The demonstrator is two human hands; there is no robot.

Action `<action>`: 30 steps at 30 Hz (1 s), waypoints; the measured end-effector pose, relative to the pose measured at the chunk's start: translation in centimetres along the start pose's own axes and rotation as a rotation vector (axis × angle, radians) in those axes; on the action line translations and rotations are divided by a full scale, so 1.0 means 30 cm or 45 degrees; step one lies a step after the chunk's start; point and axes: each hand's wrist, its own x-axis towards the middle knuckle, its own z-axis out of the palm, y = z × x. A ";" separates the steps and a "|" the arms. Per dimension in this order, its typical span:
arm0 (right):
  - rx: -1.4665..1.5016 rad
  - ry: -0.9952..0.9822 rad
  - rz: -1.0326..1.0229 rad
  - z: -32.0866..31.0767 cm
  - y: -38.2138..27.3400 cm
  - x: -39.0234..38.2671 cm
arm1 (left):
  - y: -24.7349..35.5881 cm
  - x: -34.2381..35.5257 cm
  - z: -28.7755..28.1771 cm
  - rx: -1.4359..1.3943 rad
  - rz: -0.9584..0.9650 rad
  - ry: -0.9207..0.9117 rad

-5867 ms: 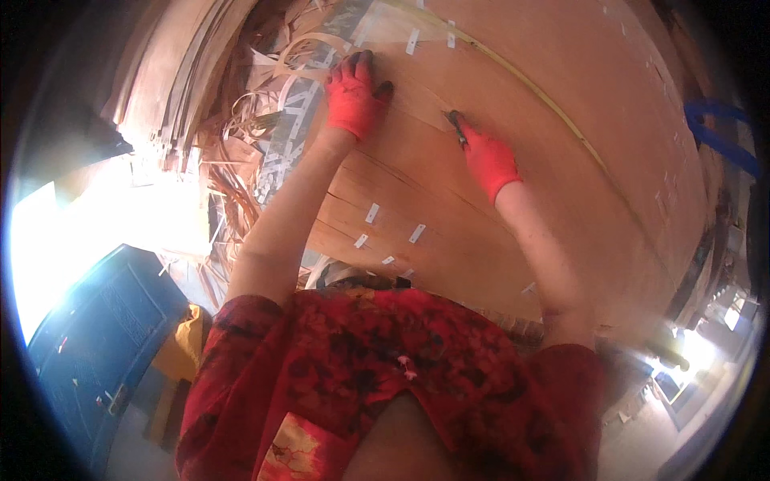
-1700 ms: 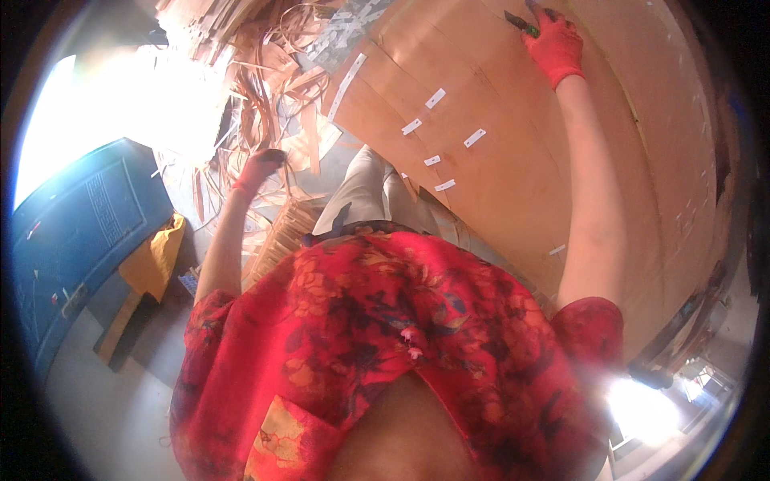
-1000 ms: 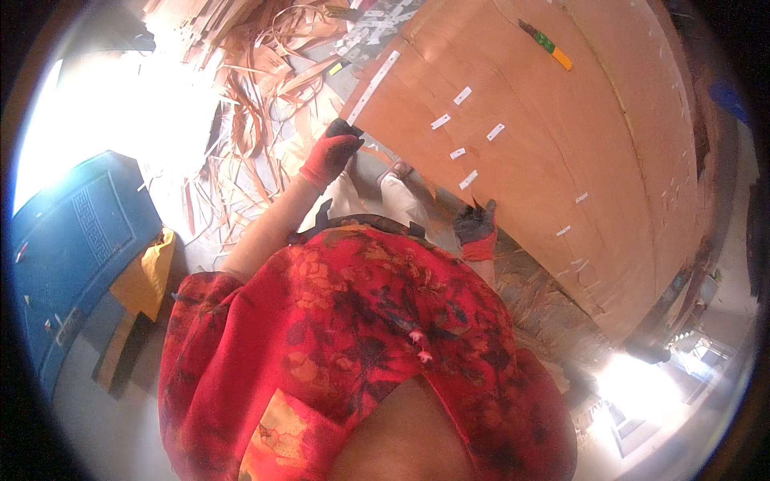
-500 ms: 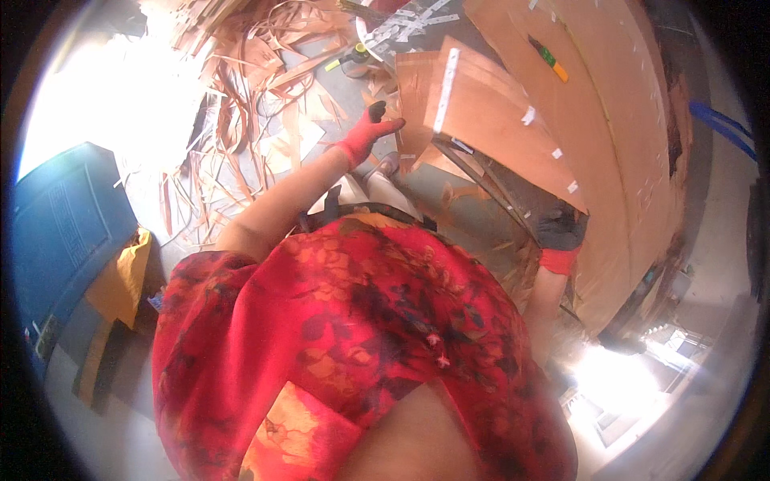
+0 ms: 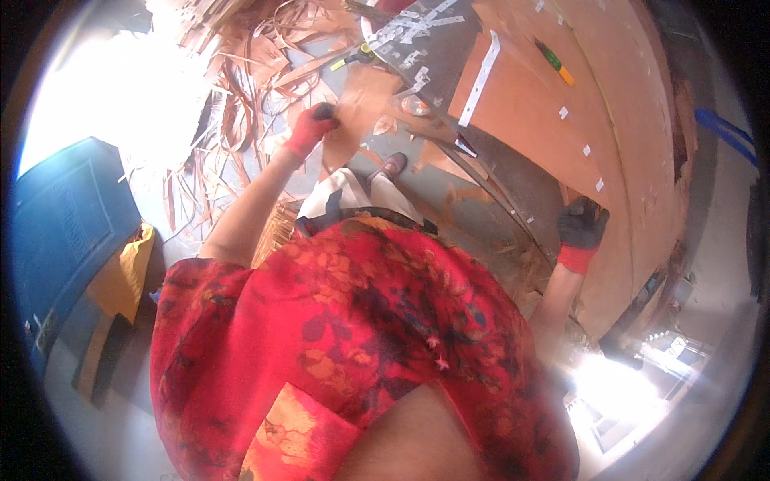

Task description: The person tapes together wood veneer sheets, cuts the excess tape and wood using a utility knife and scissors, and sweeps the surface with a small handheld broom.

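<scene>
My left hand (image 5: 314,128), in a red and black glove, is closed on the edge of a thin brown veneer piece (image 5: 361,100), held out over the littered floor. At the right, my right hand (image 5: 582,226), in a dark glove with a red cuff, grips the near corner of a larger veneer sheet (image 5: 513,112); part of its fingers is hidden. That sheet bears a long white perforated tape strip (image 5: 481,78) and several short tape pieces along its edge. It lies over a long, curved veneer-covered surface.
A cutter knife (image 5: 555,62) with a green and orange handle lies on the veneer-covered surface (image 5: 634,160). Veneer offcuts (image 5: 249,64) litter the floor at the far left. Tape strips (image 5: 413,28) cluster on the dark surface. A blue panel (image 5: 68,232) stands at the left.
My left hand has moved left and closed on the smaller veneer piece, drawing it away from the larger sheet. That sheet and my right hand have shifted slightly right.
</scene>
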 end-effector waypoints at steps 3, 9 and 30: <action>0.006 -0.094 0.018 -0.001 0.013 0.013 | 0.019 -0.064 -0.136 -0.087 -0.020 0.021; -0.031 0.000 -0.017 -0.036 0.017 -0.005 | 0.046 -0.118 -0.219 0.231 -0.178 0.154; -0.049 0.357 0.055 -0.153 0.224 -0.165 | 0.160 0.223 0.427 0.190 0.248 -0.032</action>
